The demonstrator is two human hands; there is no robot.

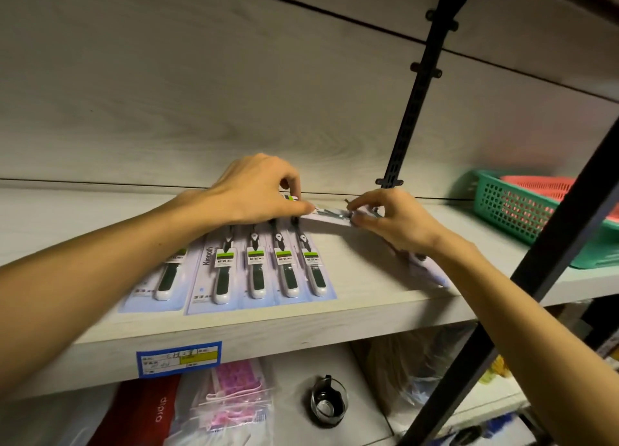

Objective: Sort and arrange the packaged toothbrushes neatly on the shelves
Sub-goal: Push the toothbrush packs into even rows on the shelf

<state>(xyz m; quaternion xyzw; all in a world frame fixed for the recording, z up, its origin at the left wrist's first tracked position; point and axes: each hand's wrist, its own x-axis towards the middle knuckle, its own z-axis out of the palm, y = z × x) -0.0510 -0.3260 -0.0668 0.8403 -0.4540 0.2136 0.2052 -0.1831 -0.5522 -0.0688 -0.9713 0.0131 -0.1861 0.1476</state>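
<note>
My right hand (398, 221) pinches the far end of a tilted toothbrush pack (338, 219), fingers curled on its card edge, while my left hand (258, 191) curls over the tops of the row of packs (268, 271) lying flat on the shelf (234, 331), apparently pinching one, though the fingertips are hidden. These blister cards look light, thin and slick, so I judge the stiff card edge the safest hold.

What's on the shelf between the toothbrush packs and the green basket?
The right hand holding a tilted toothbrush pack, then bare shelf, in the head view.
</note>
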